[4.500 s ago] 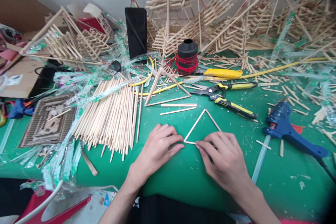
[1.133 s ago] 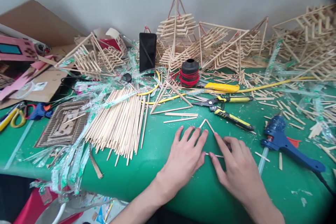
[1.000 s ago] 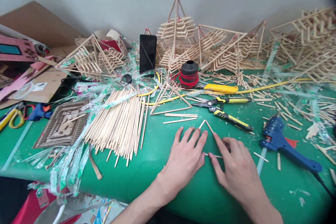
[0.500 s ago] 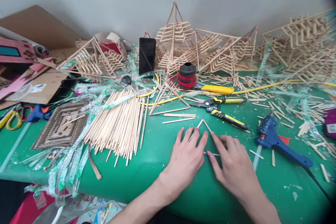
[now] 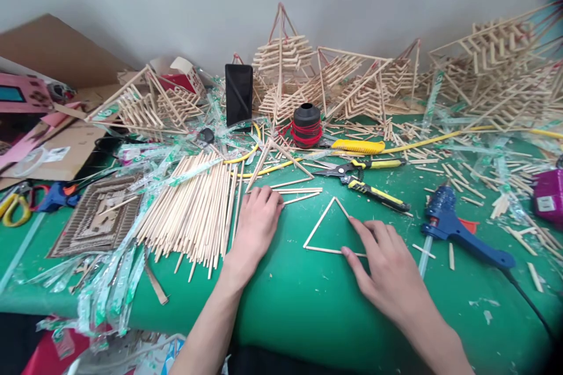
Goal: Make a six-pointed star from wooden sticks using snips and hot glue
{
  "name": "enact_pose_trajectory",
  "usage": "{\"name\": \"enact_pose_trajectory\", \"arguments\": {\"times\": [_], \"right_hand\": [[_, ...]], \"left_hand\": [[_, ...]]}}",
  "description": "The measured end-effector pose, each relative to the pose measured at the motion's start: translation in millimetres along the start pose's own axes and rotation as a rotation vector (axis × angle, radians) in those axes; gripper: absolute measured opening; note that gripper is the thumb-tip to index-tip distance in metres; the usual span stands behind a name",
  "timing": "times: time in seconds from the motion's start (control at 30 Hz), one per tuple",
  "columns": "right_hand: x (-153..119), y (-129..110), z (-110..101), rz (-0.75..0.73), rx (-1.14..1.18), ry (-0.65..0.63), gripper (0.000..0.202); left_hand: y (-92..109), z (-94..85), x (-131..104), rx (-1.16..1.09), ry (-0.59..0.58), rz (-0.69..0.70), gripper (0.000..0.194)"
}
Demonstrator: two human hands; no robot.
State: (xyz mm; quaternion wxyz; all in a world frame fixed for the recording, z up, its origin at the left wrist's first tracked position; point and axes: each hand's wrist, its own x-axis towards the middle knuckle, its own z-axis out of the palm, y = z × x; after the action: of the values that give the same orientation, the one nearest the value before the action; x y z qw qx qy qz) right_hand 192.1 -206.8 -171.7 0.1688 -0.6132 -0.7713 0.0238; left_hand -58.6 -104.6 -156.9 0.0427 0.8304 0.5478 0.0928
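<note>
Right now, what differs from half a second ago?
The left hand has come off the stick triangle and moved left to the loose sticks; whether it holds one is unclear. The right hand stays at the triangle; the glue gun lies as before.

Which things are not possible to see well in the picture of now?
Head view: right corner of the stick triangle, hidden by the right hand.
Head view: whether the left hand pinches a short stick; its own fingers hide this.
Head view: the purple object, cut off by the right edge; its label too small to read.
Head view: the pink box, cut off by the left edge.
</note>
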Motion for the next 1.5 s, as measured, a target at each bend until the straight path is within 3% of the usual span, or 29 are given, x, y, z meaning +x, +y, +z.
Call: {"name": "enact_pose_trajectory", "arguments": {"times": [0.1,0.2,0.37,0.5,0.63,0.77,0.97,1.23,1.5], "right_hand": [[0.4,2.2,-4.2,0.030,0.145,0.026,0.042],[2.9,6.1,-8.1,0.083,0.261,0.105,0.035],[12.9,11.2,-10.0,0.162,0.258,0.145,0.040],[19.0,12.6,-9.8,0.205,0.261,0.160,0.035],[19.7,13.8,-10.9,0.226,0.294,0.171,0.031],[17.3,16.4,-12.6,0.229,0.318,0.199,0.027],[13.0,20.4,-12.7,0.202,0.348,0.206,0.021],[11.1,20.1,-16.6,0.211,0.350,0.218,0.018],[8.4,17.8,-21.5,0.198,0.366,0.262,0.014]], "left_hand": [[4.4,-0.6,1.1,-0.021,0.009,0.004,0.008],[23.3,-1.7,3.7,-0.063,0.017,0.035,0.007],[61.4,2.4,15.1,-0.120,-0.053,0.193,0.012],[72.9,5.4,20.5,-0.076,-0.140,0.249,0.016],[67.2,-2.2,20.9,-0.123,-0.168,0.241,0.016],[47.5,-11.9,27.4,-0.124,-0.163,0.184,0.015],[16.3,-5.7,41.2,0.014,-0.161,0.093,0.012],[14.1,-0.6,38.8,0.049,-0.127,0.146,0.018],[1.9,2.3,27.6,0.011,-0.008,0.175,0.022]]}}
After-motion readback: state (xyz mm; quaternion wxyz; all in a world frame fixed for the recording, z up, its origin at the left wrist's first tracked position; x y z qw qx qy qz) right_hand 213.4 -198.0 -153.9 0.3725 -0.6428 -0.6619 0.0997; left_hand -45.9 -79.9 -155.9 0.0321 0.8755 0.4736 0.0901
